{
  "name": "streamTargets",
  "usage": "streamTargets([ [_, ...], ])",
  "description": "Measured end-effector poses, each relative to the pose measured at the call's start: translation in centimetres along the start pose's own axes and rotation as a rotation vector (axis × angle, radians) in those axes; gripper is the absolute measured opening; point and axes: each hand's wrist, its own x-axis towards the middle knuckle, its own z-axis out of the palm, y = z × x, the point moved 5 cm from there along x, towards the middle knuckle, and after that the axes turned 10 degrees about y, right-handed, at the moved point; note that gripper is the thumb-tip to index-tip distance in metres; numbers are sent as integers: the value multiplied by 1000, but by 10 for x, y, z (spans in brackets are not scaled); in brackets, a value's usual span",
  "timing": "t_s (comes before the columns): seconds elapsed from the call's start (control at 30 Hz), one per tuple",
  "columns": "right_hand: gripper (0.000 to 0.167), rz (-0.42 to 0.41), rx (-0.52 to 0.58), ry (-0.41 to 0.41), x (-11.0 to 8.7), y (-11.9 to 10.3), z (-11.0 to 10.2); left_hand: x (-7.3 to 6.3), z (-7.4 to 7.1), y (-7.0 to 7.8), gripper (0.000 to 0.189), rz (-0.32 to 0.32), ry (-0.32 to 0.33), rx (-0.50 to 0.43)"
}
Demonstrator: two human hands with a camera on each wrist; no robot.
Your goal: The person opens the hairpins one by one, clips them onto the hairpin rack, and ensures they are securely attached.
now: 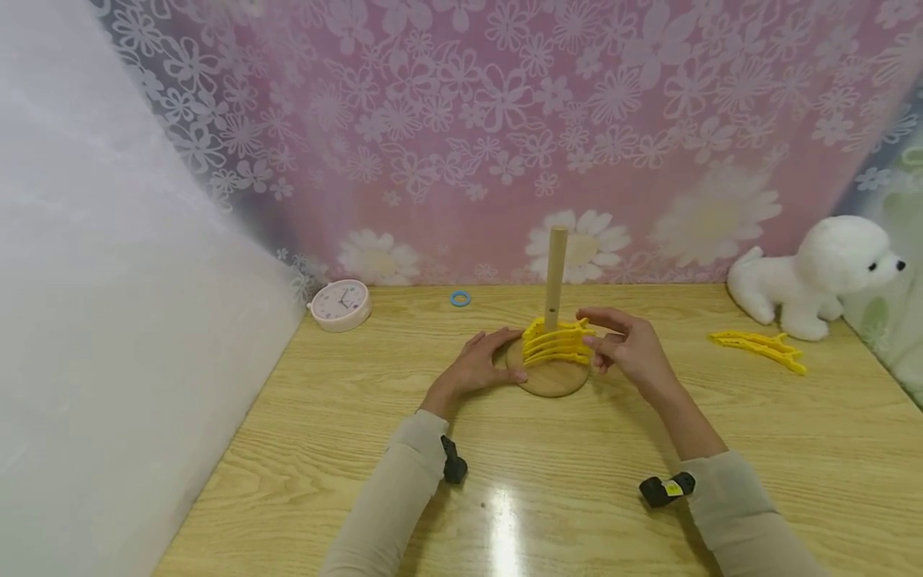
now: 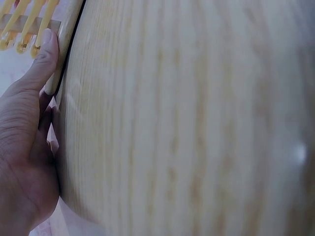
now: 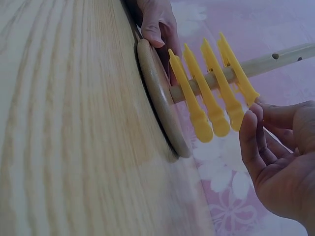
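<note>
A round wooden base (image 1: 551, 383) with an upright wooden post (image 1: 556, 276) stands on the table. Several curved yellow plastic arms (image 1: 551, 351) are stacked on the post's lower part, spaced apart in the right wrist view. My left hand (image 1: 477, 365) holds the base by its left rim, its thumb (image 2: 47, 51) on the upper side and its fingers partly hidden behind the edge. My right hand (image 1: 629, 353) pinches the right end of the topmost yellow arm (image 3: 238, 69) between thumb and fingers. Drilled holes (image 3: 275, 56) show in the post above the arms.
More yellow plastic arms (image 1: 757, 349) lie at the right on the table (image 1: 324, 481), beside a white plush dog (image 1: 815, 276). A small blue ring (image 1: 460, 299) and a pink clock (image 1: 340, 305) are at the back left. Behind hangs a flowered curtain (image 1: 461, 144).
</note>
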Motion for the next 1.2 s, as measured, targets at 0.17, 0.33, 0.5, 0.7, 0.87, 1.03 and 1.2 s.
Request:
streamTargets([
  [0.17,53,12,-35,-32,-3,4,-12,0,-2,0,88,-13,3,-10],
  [0.33,56,22,-86,-43,-5,9,-35,-1,-2,-1,88,-16,4,-11],
  [0.5,53,44,-94,-10,-7,17,-64,-4,-3,-2,87,-58,12,-22],
  [0.7,47,77,-122,43,-12,28,-100,-6,-6,0,85,-80,21,-47],
  [0.87,42,93,-146,77,-22,35,-131,-6,-3,2,85,-63,15,-51],
  [1.03,41,92,-160,133,-29,40,-162,-6,-3,2,85,-58,20,-36],
  [1.2,38,139,-134,187,-36,49,-191,-5,0,1,85,-38,14,-25],
])
